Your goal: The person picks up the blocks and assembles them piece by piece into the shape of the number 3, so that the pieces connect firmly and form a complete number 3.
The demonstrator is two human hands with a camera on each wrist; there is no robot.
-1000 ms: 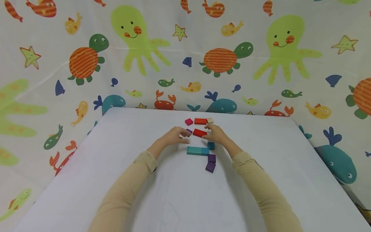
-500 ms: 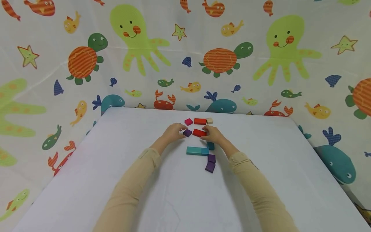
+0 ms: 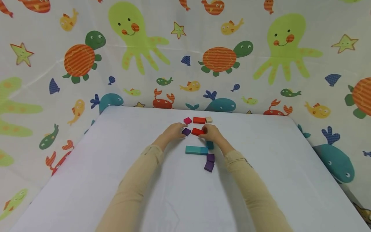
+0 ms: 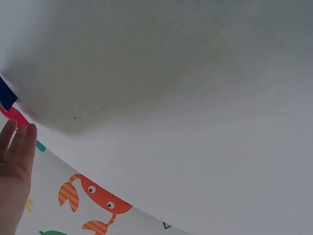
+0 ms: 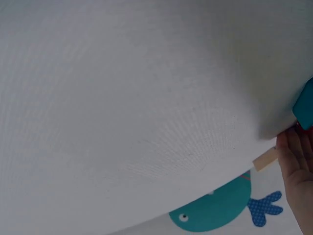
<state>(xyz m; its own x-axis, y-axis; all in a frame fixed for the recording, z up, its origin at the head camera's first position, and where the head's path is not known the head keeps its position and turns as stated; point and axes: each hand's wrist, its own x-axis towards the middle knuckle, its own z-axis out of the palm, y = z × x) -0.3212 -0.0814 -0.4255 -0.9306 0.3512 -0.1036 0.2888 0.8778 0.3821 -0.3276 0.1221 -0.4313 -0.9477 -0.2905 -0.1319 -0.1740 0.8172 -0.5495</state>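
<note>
My left hand [image 3: 173, 131] is at the left side of a small purple block [image 3: 186, 131], thumb in front and fingers behind, holding it on the table. In the left wrist view its fingers [image 4: 22, 147] show beside a dark blue-looking block [image 4: 7, 93]; the thumb is hidden. My right hand [image 3: 213, 134] grips the right end of a red rectangular block [image 3: 197, 131], thumb at its near side. A gap separates the two blocks. Behind them lie a pink block [image 3: 187, 120], an orange-red block [image 3: 199, 120] and a beige block [image 3: 208, 119].
Nearer on the white table [image 3: 162, 199] lie a long turquoise block [image 3: 192, 149] joined to a blue block [image 3: 204, 150], a dark teal block [image 3: 210, 145] by my right wrist, and two purple blocks [image 3: 209, 166]. A cloth with sea animals [image 3: 174, 58] hangs behind.
Both hands have closed in on their blocks, the left around the purple one, the right around the red one's end. The blocks hardly shift; the head view has tilted slightly.
</note>
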